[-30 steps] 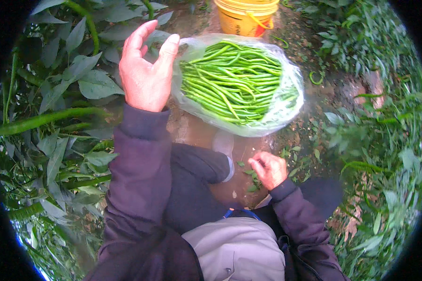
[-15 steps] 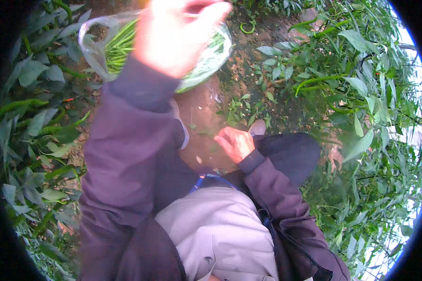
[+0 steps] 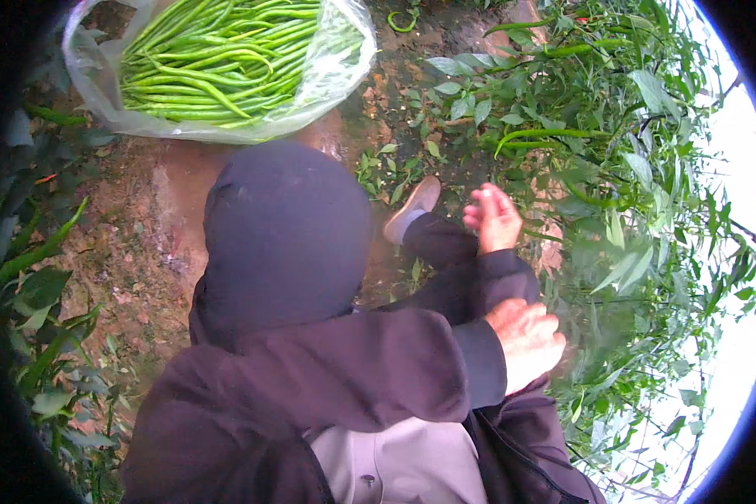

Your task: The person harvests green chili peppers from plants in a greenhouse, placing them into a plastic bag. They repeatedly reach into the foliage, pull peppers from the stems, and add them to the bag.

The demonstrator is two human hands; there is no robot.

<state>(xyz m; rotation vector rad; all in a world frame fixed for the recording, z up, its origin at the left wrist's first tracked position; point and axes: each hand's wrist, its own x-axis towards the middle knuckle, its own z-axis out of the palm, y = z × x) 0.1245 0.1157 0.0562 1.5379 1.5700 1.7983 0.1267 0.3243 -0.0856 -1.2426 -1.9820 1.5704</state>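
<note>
Head view: the left hand, fingers curled, rests against the right sleeve; whether it pinches cloth, I cannot tell. Just beyond, the right hand is loosely half open. Farther left, green peppers lie in a clear bag on the ground.

Two hands, one clear bag, one shoe, many green peppers (too packed to count).

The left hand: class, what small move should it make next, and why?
Probably a small tug at the right jacket sleeve: the left hand reaches across and lies curled over that sleeve, and the right hand, just beyond, appears empty.
</note>
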